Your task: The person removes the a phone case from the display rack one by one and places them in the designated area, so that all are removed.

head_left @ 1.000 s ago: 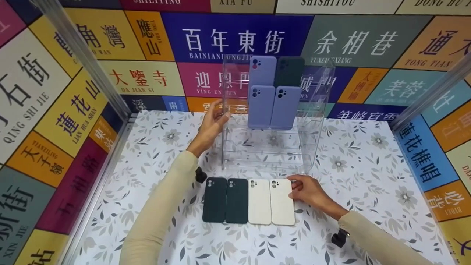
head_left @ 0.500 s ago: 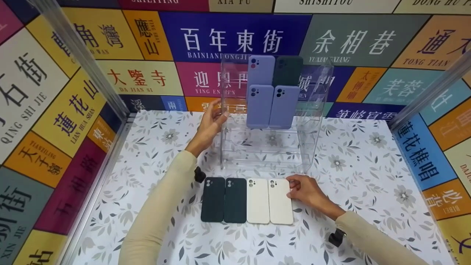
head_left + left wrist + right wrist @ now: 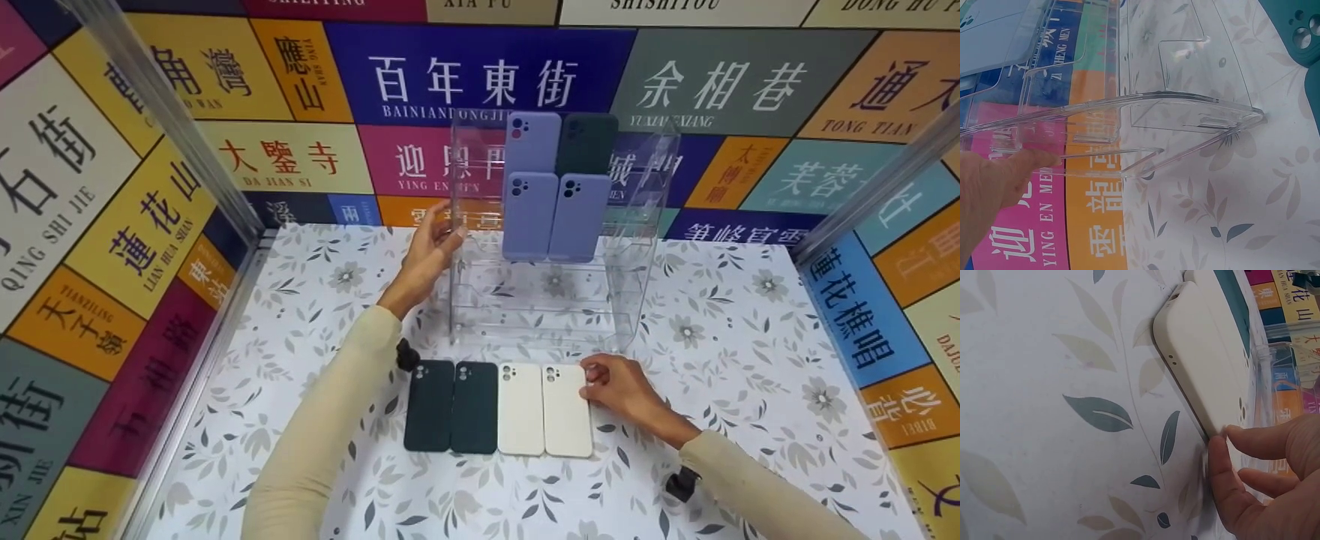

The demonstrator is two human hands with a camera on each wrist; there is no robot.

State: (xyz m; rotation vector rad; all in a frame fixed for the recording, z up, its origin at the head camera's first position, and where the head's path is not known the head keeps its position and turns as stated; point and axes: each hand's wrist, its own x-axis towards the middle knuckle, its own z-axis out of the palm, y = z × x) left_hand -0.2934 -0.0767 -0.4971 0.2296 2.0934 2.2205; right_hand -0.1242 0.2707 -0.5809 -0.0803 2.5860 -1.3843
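Note:
A clear display stand [image 3: 636,300] stands at the back of the table. My left hand [image 3: 424,259] grips its left side panel, whose edge [image 3: 1157,97] crosses the left wrist view. In front of the stand, two dark green phone cases [image 3: 429,412] and two cream phone cases [image 3: 520,412] lie flat in a row, camera holes toward the stand. My right hand [image 3: 628,390] pinches the right edge of the rightmost cream phone case [image 3: 568,416], near its upper corner. In the right wrist view, thumb and finger meet at that case's edge [image 3: 1196,354].
High on the stand, lilac phone cases [image 3: 526,217] fill the lower of two tiers. Above them are another lilac case [image 3: 532,139] and a dark green case [image 3: 589,142]. Walls with printed signs [image 3: 480,75] enclose the flower-patterned tabletop [image 3: 735,337].
The row of cases has slid slightly left along the table, with my right hand moving along at its right end. My left hand has stayed on the stand.

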